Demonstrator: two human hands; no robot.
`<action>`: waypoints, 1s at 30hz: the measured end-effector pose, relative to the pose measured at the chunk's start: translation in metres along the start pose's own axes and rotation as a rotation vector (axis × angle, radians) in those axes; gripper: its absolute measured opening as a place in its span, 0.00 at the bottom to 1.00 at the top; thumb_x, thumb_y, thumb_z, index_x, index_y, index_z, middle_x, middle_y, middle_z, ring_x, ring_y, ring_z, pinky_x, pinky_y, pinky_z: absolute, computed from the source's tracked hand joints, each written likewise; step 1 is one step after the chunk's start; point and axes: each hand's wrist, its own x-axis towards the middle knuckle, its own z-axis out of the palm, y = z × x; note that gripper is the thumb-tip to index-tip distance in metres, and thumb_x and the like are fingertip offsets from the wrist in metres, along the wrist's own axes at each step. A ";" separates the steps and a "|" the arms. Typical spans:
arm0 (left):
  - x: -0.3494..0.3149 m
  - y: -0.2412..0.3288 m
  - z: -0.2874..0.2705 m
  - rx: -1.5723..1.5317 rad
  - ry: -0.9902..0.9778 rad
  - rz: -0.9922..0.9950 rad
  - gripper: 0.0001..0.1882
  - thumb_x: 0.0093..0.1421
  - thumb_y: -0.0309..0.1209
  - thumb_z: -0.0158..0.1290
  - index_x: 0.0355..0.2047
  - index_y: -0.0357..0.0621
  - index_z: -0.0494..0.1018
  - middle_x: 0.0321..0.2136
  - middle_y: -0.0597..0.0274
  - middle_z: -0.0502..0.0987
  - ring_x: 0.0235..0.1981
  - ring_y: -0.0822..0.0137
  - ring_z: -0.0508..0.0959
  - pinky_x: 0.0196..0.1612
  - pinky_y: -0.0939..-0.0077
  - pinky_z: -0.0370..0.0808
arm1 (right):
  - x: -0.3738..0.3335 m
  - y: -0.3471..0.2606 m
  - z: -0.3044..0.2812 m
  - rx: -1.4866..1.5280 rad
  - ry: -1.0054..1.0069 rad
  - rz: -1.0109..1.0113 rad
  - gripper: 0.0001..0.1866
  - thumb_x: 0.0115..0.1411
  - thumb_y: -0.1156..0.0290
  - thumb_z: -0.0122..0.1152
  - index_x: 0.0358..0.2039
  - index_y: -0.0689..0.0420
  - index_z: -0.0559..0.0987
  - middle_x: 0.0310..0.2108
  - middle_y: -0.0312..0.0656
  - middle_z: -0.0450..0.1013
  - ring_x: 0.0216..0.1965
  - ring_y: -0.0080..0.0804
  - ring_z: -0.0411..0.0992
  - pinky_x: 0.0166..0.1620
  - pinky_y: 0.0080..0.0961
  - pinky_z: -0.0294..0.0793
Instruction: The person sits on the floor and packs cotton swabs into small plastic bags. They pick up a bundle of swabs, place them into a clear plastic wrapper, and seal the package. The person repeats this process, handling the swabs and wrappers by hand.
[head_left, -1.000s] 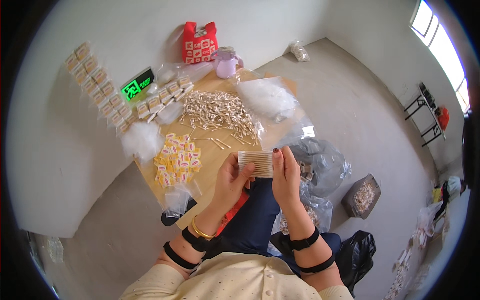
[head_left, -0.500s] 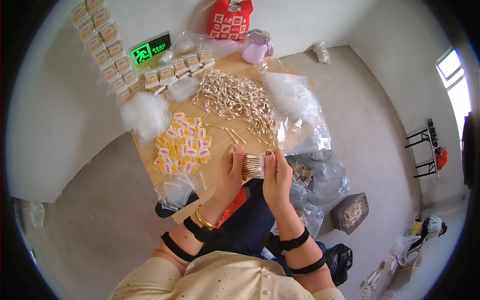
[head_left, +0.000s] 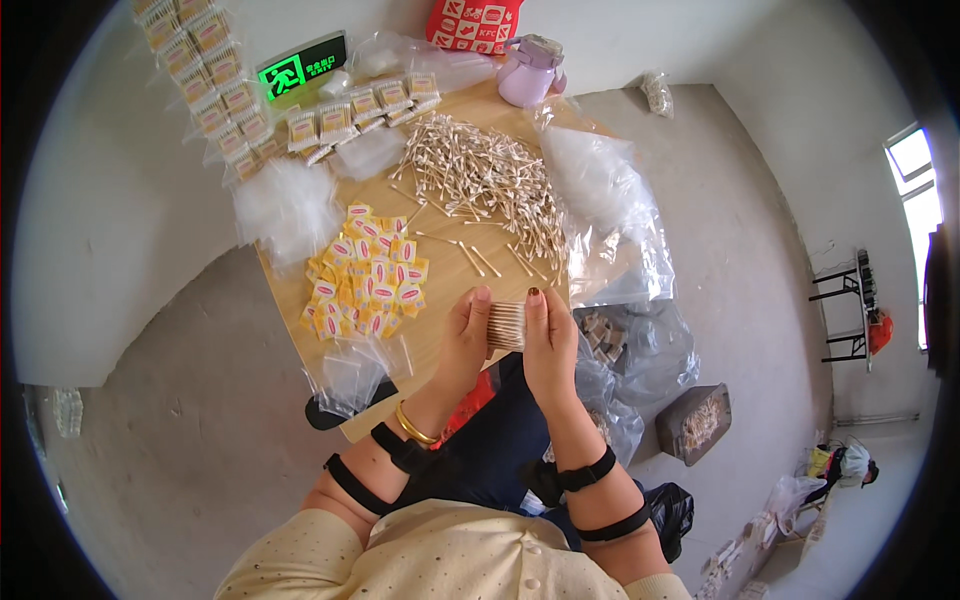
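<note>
Between my two hands is a flat, even bundle of cotton swabs [head_left: 507, 326], its sticks lying side by side. My left hand [head_left: 462, 338] grips one end and my right hand [head_left: 550, 345] the other, thumbs on top. They are just over the near edge of the wooden table [head_left: 440, 275]. Beyond them lies a big loose heap of cotton swabs [head_left: 485, 180], with a few stray ones nearer. To the left is a pile of small yellow and white printed cards [head_left: 365, 275]. Clear small plastic bags [head_left: 350, 375] lie at the near left corner.
Packed swab bags [head_left: 335, 122] line the back left, with more stacked by the wall [head_left: 205, 80]. A lilac jug [head_left: 531, 72] and a red bag [head_left: 470, 22] stand behind. Clear plastic [head_left: 610, 210] covers the right side. A grey bin of swabs [head_left: 695, 425] sits on the floor.
My view has shifted slightly, so the table's things appear a little displaced. Both hands keep hold of the swab bundle, which now faces up a bit more squarely.
</note>
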 end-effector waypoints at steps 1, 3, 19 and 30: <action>0.001 -0.004 -0.004 0.019 -0.021 -0.045 0.24 0.73 0.50 0.37 0.31 0.44 0.69 0.18 0.71 0.68 0.16 0.79 0.68 0.18 0.82 0.65 | 0.000 0.004 0.001 -0.012 0.001 0.007 0.19 0.71 0.65 0.48 0.25 0.62 0.63 0.17 0.49 0.59 0.18 0.35 0.55 0.24 0.32 0.59; 0.005 -0.012 -0.013 0.054 -0.062 -0.136 0.25 0.73 0.51 0.36 0.34 0.43 0.70 0.20 0.69 0.70 0.18 0.78 0.70 0.19 0.82 0.67 | 0.002 0.012 0.003 -0.039 0.001 0.019 0.19 0.71 0.65 0.49 0.25 0.62 0.63 0.17 0.51 0.61 0.18 0.42 0.56 0.24 0.33 0.60; -0.023 -0.064 -0.083 0.156 0.143 -0.238 0.30 0.71 0.56 0.36 0.43 0.39 0.70 0.28 0.59 0.79 0.21 0.77 0.73 0.20 0.85 0.63 | 0.029 0.065 0.027 -0.539 0.017 -0.233 0.14 0.66 0.61 0.54 0.27 0.55 0.69 0.18 0.49 0.71 0.21 0.54 0.72 0.25 0.47 0.68; -0.024 -0.056 -0.055 0.187 -0.082 -0.359 0.26 0.71 0.52 0.41 0.47 0.40 0.72 0.31 0.61 0.80 0.31 0.72 0.78 0.32 0.78 0.73 | 0.021 0.107 0.013 -0.624 0.040 -0.106 0.15 0.69 0.61 0.50 0.28 0.57 0.69 0.19 0.53 0.71 0.24 0.57 0.72 0.27 0.47 0.69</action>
